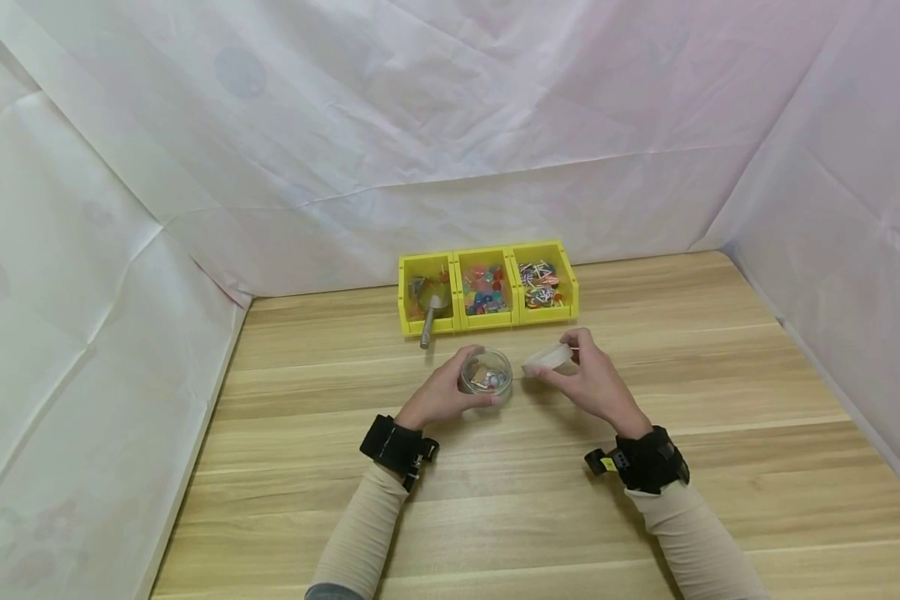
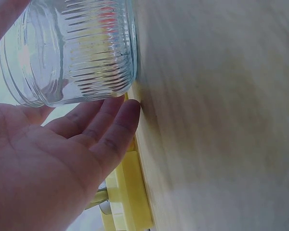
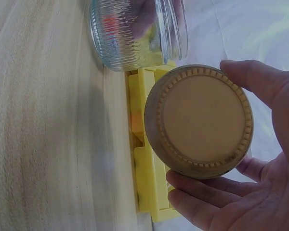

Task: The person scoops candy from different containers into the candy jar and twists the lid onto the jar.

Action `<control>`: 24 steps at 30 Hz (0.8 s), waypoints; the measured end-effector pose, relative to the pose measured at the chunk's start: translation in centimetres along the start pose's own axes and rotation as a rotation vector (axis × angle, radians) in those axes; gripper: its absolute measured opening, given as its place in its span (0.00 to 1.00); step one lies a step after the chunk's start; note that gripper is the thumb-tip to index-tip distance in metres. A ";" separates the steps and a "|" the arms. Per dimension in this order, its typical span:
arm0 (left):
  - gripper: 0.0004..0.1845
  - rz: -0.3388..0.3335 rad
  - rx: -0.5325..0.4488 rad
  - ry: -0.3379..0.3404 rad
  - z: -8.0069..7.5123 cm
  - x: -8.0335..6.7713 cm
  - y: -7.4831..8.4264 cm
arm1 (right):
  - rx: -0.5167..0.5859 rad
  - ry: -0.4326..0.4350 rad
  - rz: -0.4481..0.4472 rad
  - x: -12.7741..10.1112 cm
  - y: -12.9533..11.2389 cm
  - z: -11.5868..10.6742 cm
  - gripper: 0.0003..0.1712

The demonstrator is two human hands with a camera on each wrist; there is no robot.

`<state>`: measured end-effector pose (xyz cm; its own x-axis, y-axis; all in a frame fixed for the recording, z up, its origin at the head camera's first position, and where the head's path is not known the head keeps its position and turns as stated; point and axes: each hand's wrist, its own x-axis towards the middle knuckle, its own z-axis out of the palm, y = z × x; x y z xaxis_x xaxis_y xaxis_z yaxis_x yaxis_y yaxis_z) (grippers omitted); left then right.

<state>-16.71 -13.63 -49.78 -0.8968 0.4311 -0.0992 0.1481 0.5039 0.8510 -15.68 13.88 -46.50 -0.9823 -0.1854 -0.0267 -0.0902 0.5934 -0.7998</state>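
A small ribbed glass jar (image 1: 486,375) stands open on the wooden table (image 1: 495,517) with a few small colourful items inside. My left hand (image 1: 450,390) curls round its left side, thumb on the near side and fingers on the far side. In the left wrist view the fingers (image 2: 103,122) lie against the jar (image 2: 72,53). To the right of the jar, just above the table, my right hand (image 1: 581,377) pinches a round whitish lid (image 1: 547,358) by its rim. The right wrist view shows the lid (image 3: 200,120) flat side on, with the jar (image 3: 135,33) beyond it.
Three joined yellow bins (image 1: 487,318) stand behind the jar, filled with small colourful pieces. A metal scoop (image 1: 429,321) leans out of the left bin. White sheeting walls the table on the left, back and right. Both wrists wear black straps.
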 end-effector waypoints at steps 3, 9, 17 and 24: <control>0.47 -0.004 -0.001 -0.001 0.0 0.0 0.1 | 0.003 0.001 -0.002 0.0 0.0 0.0 0.47; 0.47 -0.004 0.004 -0.003 0.0 0.0 0.1 | 0.006 -0.003 -0.013 0.1 0.1 0.1 0.45; 0.47 0.002 0.014 0.001 0.0 0.0 0.1 | 0.011 0.006 -0.032 0.1 0.1 0.1 0.40; 0.47 -0.002 0.004 -0.003 0.0 -0.1 0.2 | -0.013 0.018 -0.042 0.1 0.0 0.2 0.37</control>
<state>-16.63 -13.57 -49.59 -0.8958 0.4325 -0.1025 0.1479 0.5076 0.8488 -15.76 13.71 -46.65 -0.9803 -0.1967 0.0172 -0.1335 0.5959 -0.7919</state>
